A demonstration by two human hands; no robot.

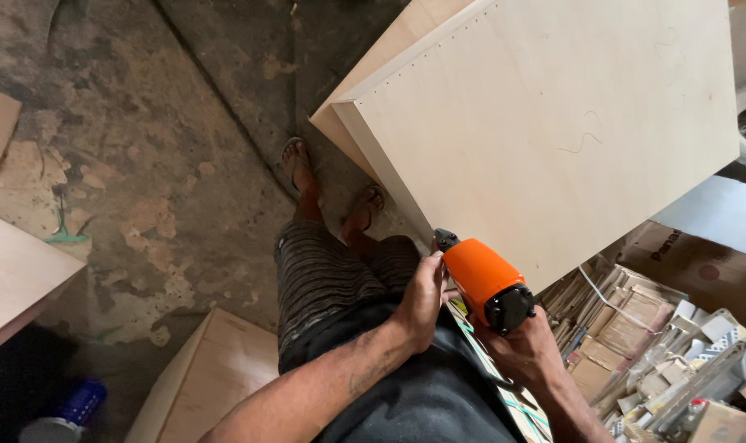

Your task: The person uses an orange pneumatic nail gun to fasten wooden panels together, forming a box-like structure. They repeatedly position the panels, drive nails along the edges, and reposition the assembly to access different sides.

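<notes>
At bench edge, six o'clock: I stand over a plywood cabinet panel (545, 123).
Right hand (527, 349): wrapped shut around the grip of the orange power drill (483, 279).
Left hand (422, 299): fingers curled, steadying the drill's nose at nine o'clock.
Drill tip: against the panel's lower edge, about seven o'clock.
Risk: a tilted bit may skid or split the thin edge.
Clutter: box of hardware (660, 353) at four o'clock.

Soft daylight brightens the pale plywood panel (553, 123) at upper right; the lower left corner lies dim, edges slightly curved.
</notes>
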